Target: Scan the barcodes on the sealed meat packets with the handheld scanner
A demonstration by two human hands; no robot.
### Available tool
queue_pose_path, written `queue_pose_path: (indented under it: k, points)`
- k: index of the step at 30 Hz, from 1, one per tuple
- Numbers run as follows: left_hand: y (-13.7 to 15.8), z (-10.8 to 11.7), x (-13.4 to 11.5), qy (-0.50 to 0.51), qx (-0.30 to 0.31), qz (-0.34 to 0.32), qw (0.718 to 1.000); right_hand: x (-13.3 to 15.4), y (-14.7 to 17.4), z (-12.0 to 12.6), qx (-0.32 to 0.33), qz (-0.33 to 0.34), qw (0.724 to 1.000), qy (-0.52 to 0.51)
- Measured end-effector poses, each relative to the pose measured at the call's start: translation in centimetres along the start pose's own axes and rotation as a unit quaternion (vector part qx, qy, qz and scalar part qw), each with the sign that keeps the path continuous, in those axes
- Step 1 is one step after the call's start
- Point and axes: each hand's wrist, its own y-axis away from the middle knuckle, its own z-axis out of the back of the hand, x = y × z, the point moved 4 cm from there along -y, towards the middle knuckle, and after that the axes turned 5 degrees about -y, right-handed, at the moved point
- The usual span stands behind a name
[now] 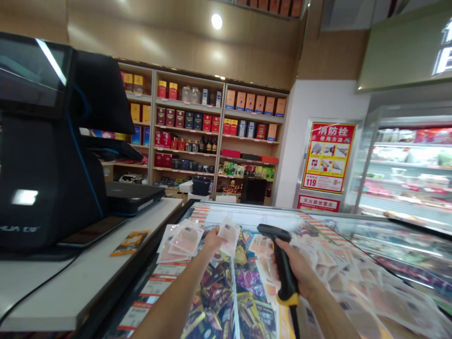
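My left hand (213, 241) pinches a flat clear packet (229, 237) by its edge, held above the glass-topped freezer. My right hand (295, 266) wraps around the handle of a black and yellow barcode scanner (283, 263), its head pointing toward the packet; a cable runs down from its base. Left of my left hand lies a small stack of similar packets (184, 239). To the right of the scanner spreads a large pile of the same packets (367, 278). Several more packets (263, 256) lie between my hands, partly hidden by the scanner.
A white counter (45, 301) on the left carries a black checkout terminal (38, 155) and an orange snack packet (130, 242). Under the freezer glass (221, 214) are colourful wrapped goods (215, 296). Behind stand shelves of boxes (187, 120); a lit refrigerated case (406, 169) is at right.
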Motion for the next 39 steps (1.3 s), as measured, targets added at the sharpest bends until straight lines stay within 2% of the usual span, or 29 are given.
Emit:
queue_pose_path:
  k: [3, 7, 14, 21, 28, 31, 35, 39]
  points:
    - [0.5, 1.8, 1.2, 0.033, -0.023, 0.005, 0.999, -0.6, 0.4, -2.6, 0.053, -0.008, 0.999, 0.002]
    - [1.2, 3.5, 2.9, 0.068, -0.064, 0.016, 0.996, -1.4, 0.8, -5.0, 0.083, -0.024, 0.996, 0.016]
    - [2.3, 5.2, 5.4, 0.108, -0.097, 0.042, 0.989, -2.1, 1.6, -7.2, 0.110, -0.034, 0.993, 0.020]
    - [3.0, 6.1, 6.7, 0.073, -0.114, 0.074, 0.988, -2.2, 2.2, -8.8, 0.144, -0.027, 0.989, 0.013]
    - [4.8, 9.7, 9.2, -0.037, -0.171, 0.130, 0.976, -1.9, 1.0, -7.9, 0.100, -0.015, 0.994, 0.031]
    - [6.3, 10.6, 9.7, -0.105, -0.198, 0.121, 0.967, -1.6, 0.5, -7.0, 0.084, -0.012, 0.996, 0.036]
    - [7.2, 9.3, 9.3, -0.191, -0.173, 0.060, 0.964, -0.8, -0.2, -5.1, 0.054, 0.005, 0.998, 0.025]
    - [6.2, 7.8, 8.9, -0.240, -0.152, 0.047, 0.958, 0.3, -0.6, -2.8, 0.034, 0.017, 0.999, 0.001]
